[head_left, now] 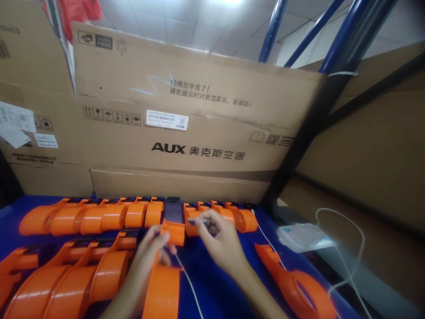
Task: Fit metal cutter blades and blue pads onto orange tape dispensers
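My left hand (148,249) is wrapped round the narrow upper end of an orange plastic part (163,290), whose wide rounded body hangs below toward me. My right hand (222,239) pinches a small thin grey piece (196,220) between thumb and fingertips, just right of the part's upper end. Blur keeps the grey piece's kind from showing. A thin white cord (191,282) runs down from beneath the held part. Behind the hands, a dark rectangular device (174,212) stands in the back row.
Similar orange parts (93,219) line the back of the blue table surface (229,290), with several more at left. Another orange part (299,288) lies at right, near a clear plastic case (303,237) and a loose white cable (360,252). A cardboard panel (199,115) and blue posts rise behind.
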`<state>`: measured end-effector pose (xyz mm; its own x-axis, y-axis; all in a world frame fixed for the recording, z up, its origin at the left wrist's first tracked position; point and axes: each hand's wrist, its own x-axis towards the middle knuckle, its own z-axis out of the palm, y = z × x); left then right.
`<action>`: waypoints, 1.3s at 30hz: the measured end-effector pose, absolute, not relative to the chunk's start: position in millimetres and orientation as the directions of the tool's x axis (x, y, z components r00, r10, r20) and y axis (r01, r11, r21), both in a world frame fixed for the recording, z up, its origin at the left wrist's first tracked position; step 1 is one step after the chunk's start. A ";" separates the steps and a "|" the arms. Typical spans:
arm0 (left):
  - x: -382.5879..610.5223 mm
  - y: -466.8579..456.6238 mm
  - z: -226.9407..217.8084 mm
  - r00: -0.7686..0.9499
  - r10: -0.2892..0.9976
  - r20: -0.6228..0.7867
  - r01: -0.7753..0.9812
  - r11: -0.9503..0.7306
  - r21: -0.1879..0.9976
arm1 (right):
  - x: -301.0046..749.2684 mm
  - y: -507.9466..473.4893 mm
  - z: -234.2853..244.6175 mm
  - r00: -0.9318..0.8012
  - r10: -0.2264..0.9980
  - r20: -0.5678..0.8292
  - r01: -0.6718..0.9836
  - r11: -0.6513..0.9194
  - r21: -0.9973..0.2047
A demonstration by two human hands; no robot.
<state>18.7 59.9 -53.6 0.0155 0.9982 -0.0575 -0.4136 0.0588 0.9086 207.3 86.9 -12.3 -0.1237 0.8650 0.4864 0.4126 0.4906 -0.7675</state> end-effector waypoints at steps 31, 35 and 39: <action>26.5 45.3 -46.4 0.056 0.998 -0.042 -0.299 0.056 0.953 | 208.8 91.8 -45.5 -0.127 0.962 0.243 -0.098 0.231 -0.968; 27.8 49.6 -48.3 0.043 0.997 -0.071 -0.320 0.082 0.944 | 212.5 92.2 -43.6 -0.121 0.964 0.238 -0.139 0.221 -0.965; 27.7 57.8 -57.2 0.008 0.991 -0.137 -0.357 0.131 0.925 | 213.2 93.4 -44.9 -0.102 0.967 0.232 -0.176 0.212 -0.961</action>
<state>27.7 57.8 -57.2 0.0083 0.9905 -0.1369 -0.3569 0.1309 0.9249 213.2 93.4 -44.9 -0.1018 0.9673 0.2324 -0.1755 0.2125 -0.9613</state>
